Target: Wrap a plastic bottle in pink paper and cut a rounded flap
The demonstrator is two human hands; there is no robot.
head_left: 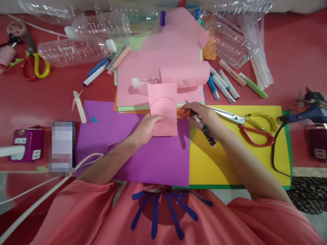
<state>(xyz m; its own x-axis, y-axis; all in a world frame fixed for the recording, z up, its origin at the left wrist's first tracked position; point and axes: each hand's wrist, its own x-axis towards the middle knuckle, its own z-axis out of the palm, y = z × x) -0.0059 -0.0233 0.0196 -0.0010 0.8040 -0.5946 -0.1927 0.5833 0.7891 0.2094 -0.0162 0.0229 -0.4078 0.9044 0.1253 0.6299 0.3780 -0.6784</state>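
My left hand (146,130) pinches a small pink paper piece (164,117) by its lower left edge, thumb on top. A thin dark arc is drawn across the paper's upper part. Beside its right edge, my right hand (204,117) is closed around a black-and-white patterned pen (204,129). Something orange shows by the right fingertips, partly hidden. Just behind the pink piece lies a clear bottle (145,84) with a white cap, wrapped in pink paper (185,73). Large scissors (241,120) with red and yellow handles rest right of my right hand.
Purple (133,156) and yellow (217,163) sheets lie under my hands. Markers (222,85) flank a paper stack (130,98). Clear bottles (74,51) fill the back. A phone (62,146) and white cable (38,204) are left; a blue glue gun (304,115) with black cord is right.
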